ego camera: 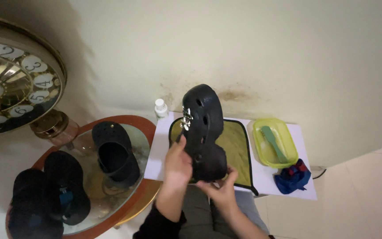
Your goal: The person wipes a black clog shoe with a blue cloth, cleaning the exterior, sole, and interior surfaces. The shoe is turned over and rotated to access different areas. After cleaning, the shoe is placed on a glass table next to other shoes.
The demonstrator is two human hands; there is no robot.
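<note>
Both hands clamp a black clog (204,132) upright at frame centre, over a yellow mat (236,146): left hand (177,164) on its side, right hand (219,188) under the heel. It looks light, rubbery and flexible, best gripped by the thick heel rim.

black clog (206,132), yellow-green tray (288,137), blue-red cloth (292,177)

A home corner: an ornate gold wall clock (9,75), a stained cream wall (244,53), a round glass-topped side table (133,132).
</note>
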